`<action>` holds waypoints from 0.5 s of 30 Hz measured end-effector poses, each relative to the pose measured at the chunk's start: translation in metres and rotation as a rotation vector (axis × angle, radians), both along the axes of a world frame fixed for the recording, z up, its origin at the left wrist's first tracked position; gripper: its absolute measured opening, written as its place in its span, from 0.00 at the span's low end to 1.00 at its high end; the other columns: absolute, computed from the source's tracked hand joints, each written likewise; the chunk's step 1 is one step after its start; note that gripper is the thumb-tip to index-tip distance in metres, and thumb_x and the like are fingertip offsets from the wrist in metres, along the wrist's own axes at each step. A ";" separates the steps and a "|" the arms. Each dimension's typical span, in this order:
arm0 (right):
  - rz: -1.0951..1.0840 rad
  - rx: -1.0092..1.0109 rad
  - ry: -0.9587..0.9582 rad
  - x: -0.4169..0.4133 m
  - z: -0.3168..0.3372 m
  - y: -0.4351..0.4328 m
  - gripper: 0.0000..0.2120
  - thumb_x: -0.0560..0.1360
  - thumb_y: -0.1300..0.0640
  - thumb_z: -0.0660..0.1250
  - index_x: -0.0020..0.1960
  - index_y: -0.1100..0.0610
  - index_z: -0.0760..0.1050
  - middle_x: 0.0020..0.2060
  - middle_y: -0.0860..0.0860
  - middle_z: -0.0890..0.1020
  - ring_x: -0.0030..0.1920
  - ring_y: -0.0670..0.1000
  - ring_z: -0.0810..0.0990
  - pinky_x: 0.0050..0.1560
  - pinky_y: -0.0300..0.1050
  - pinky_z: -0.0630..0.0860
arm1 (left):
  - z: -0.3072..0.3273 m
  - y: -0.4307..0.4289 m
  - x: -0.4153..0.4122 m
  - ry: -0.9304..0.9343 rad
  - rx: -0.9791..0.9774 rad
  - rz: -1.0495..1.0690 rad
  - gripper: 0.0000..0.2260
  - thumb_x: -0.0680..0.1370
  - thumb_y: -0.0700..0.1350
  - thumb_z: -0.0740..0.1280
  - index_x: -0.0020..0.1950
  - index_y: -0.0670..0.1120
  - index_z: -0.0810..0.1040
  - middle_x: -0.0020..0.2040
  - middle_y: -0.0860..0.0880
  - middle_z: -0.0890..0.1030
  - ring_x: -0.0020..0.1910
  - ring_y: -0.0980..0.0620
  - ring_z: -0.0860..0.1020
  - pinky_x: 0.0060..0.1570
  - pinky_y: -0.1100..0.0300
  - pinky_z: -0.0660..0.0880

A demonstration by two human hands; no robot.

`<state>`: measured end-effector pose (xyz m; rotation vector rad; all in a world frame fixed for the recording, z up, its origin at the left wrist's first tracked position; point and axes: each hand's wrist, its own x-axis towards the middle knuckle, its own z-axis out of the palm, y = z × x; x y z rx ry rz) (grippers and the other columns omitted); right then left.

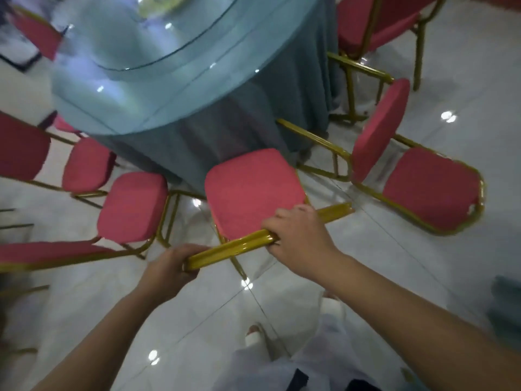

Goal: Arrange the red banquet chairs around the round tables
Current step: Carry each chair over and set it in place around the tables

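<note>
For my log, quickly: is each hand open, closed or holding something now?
Left hand: holding the chair's gold back rail.
Right hand: holding the same rail.

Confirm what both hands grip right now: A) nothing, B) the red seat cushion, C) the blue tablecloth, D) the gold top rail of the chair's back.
D: the left hand and the right hand both curl round the gold rail behind the red seat.

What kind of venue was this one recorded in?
Most likely a banquet or function hall: a round table draped in blue-green with a glass turntable on it, red padded chairs with gold frames ringed around it, and a glossy tiled floor.
</note>
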<state>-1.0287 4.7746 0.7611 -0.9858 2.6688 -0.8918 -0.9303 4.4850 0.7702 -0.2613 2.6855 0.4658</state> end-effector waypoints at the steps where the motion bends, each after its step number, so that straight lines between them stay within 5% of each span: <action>1: 0.075 0.008 -0.004 0.005 -0.007 -0.024 0.06 0.74 0.51 0.66 0.51 0.47 0.77 0.45 0.45 0.78 0.48 0.51 0.77 0.60 0.49 0.66 | -0.013 -0.016 0.016 -0.001 -0.036 0.120 0.21 0.72 0.39 0.74 0.59 0.58 0.79 0.52 0.60 0.79 0.51 0.54 0.77 0.47 0.56 0.74; 3: 0.201 0.068 0.004 0.011 -0.023 -0.068 0.15 0.77 0.54 0.63 0.63 0.48 0.74 0.55 0.46 0.79 0.57 0.51 0.75 0.68 0.48 0.59 | -0.033 -0.044 0.042 0.041 -0.061 0.420 0.16 0.72 0.39 0.75 0.57 0.53 0.81 0.55 0.50 0.81 0.55 0.47 0.77 0.52 0.53 0.73; 6: 0.205 0.182 0.082 0.018 -0.029 -0.120 0.15 0.77 0.57 0.61 0.63 0.46 0.70 0.57 0.44 0.78 0.60 0.51 0.74 0.69 0.50 0.54 | -0.048 -0.066 0.072 0.229 -0.051 0.770 0.17 0.75 0.43 0.73 0.63 0.48 0.79 0.62 0.45 0.80 0.59 0.46 0.77 0.56 0.56 0.71; 11: 0.193 0.258 0.032 0.030 -0.019 -0.178 0.12 0.77 0.57 0.61 0.60 0.47 0.69 0.54 0.47 0.78 0.58 0.54 0.76 0.69 0.56 0.58 | -0.054 -0.069 0.095 0.258 0.118 0.756 0.42 0.73 0.45 0.75 0.79 0.57 0.52 0.77 0.53 0.62 0.73 0.51 0.64 0.68 0.55 0.65; 15: 0.179 0.262 0.076 0.037 -0.024 -0.186 0.14 0.77 0.57 0.63 0.61 0.46 0.68 0.53 0.46 0.78 0.56 0.53 0.76 0.66 0.54 0.61 | -0.051 -0.077 0.100 0.265 0.160 0.773 0.41 0.74 0.37 0.71 0.79 0.56 0.52 0.77 0.51 0.61 0.74 0.48 0.64 0.67 0.56 0.65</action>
